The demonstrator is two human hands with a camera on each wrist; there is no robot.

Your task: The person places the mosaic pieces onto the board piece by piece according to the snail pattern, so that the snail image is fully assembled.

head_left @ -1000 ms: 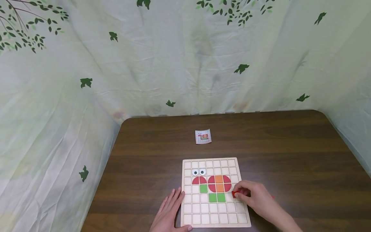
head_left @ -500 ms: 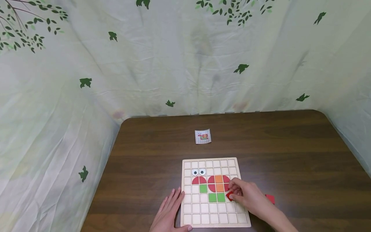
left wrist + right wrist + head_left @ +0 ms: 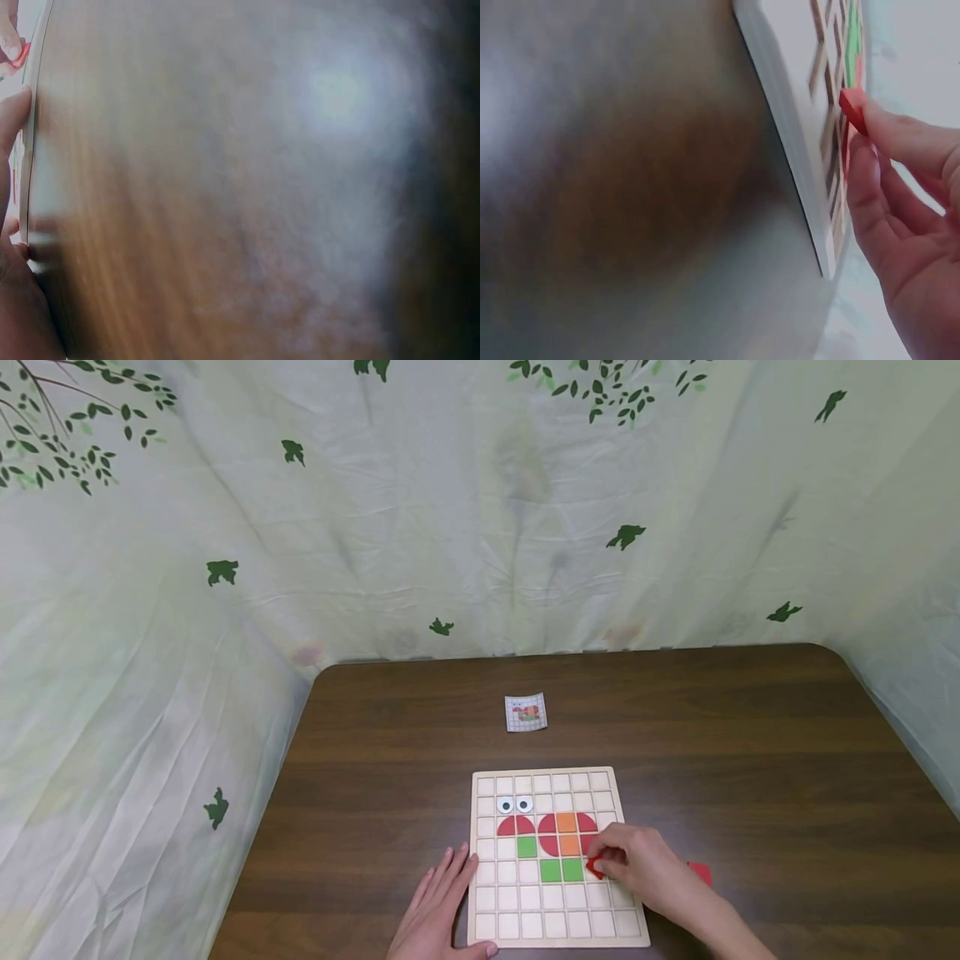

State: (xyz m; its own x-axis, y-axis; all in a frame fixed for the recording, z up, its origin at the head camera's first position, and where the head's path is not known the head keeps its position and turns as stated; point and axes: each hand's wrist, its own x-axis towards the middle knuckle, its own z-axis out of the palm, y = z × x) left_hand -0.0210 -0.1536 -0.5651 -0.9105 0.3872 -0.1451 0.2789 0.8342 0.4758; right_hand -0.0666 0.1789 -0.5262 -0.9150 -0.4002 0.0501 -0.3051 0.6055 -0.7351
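A pale wooden grid board (image 3: 519, 927) lies on the dark table, with eye tiles (image 3: 514, 805), red curved tiles (image 3: 516, 827), orange tiles (image 3: 567, 833) and green tiles (image 3: 561, 871) set in its cells. My right hand (image 3: 645, 864) pinches a small red tile (image 3: 595, 867) between thumb and fingers, over the cell just right of the green pair. In the right wrist view that red tile (image 3: 853, 109) is tilted, close over the board's grid. My left hand (image 3: 441, 910) rests at the board's left edge, fingers straight, thumb along the front rim.
Another red piece (image 3: 700, 873) lies on the table right of the board, partly hidden by my right wrist. Behind the board sits a small picture card (image 3: 526, 713) printed with a coloured grid figure. A leaf-patterned white curtain (image 3: 480, 527) hangs along the table's far edge.
My right hand has moved slightly left with the red tile, from the grid's right side to beside the green pair. The red piece on the table has come into view. My left hand stays put.
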